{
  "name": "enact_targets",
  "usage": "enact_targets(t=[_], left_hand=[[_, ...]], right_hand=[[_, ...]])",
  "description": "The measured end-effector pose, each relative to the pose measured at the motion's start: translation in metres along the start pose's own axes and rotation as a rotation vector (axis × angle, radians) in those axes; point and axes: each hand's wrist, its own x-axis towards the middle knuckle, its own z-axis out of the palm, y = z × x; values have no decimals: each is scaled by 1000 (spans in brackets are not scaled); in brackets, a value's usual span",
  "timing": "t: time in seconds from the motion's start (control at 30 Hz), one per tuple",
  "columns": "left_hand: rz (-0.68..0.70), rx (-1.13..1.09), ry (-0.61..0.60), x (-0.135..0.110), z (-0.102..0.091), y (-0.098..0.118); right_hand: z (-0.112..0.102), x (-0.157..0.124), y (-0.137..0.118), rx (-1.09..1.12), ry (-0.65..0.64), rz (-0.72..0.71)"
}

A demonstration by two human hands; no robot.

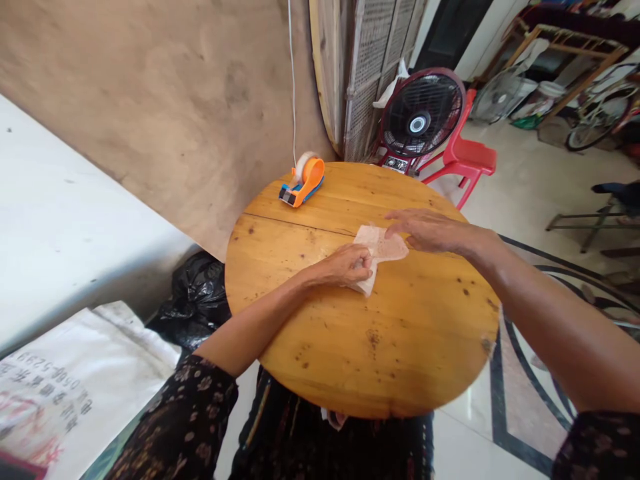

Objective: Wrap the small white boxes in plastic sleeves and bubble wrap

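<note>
A pale tissue (383, 251) lies near the middle of the round wooden table (395, 347). The left hand (346, 264) curls on it, whether pinching I can't tell; the right hand (423, 231) hangs over it, loosely spread. It seems light, soft, tearable, best held by its edges.

The tabletop (380, 360) is knotty wood with a smooth, lightly glossy finish; the thin sheet (394, 249) looks matt, paper or cloth; the tape dispenser (314, 175) is smooth plastic, the bag (199, 287) crinkled shiny plastic, the chair (473, 155) smooth plastic
</note>
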Motion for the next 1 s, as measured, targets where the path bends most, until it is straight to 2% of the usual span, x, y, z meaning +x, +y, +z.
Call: enact_targets(t=[0.13, 0.33, 0.5, 0.6, 0.73, 0.87, 1.0], left_hand=[[-10, 21, -4, 1, 1, 0], [-9, 32, -1, 0, 0, 2], [9, 18, -9, 1, 0, 0], [25, 25, -1, 2, 1, -2], [1, 54, -8, 2, 2, -3], [-33, 64, -6, 1, 2, -3], [9, 85, -12, 0, 3, -3]], right_hand=[[-4, 7, 3, 71, -11, 0], [3, 22, 6, 359, -6, -20], [18, 38, 9, 458, 29, 109], [23, 47, 5, 506, 5, 198], [25, 53, -3, 507, -40, 300], [27, 59, -6, 455, 13, 344], [30, 63, -11, 383, 52, 399]])
